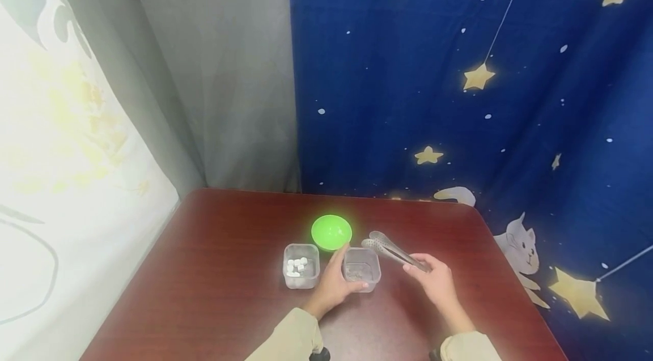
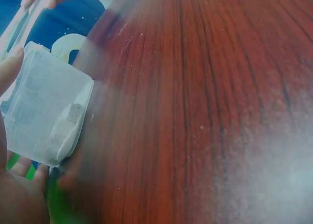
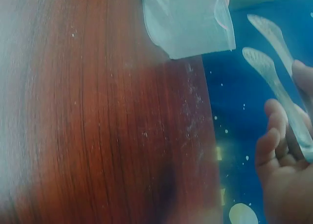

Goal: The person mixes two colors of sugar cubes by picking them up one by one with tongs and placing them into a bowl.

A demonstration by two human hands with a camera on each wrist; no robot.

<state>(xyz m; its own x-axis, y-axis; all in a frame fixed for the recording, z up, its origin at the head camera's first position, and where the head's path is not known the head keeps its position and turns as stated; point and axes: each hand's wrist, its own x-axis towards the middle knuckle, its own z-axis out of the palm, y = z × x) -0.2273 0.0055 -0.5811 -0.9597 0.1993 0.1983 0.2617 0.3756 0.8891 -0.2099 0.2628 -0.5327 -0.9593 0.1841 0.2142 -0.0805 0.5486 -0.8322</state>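
My left hand grips a clear square plastic tub at its near left side; the tub holds a few small grey bits. My right hand holds metal tongs by their rear end, the perforated tips pointing left and away above the table, just right of the tub. In the right wrist view the tongs stand with both arms apart and nothing between them. A second clear tub with several small white pieces stands to the left. A green bowl sits behind both tubs.
The dark red wooden table has rounded corners and bare room on its left and front. A blue starry cloth hangs behind and to the right, a pale curtain to the left.
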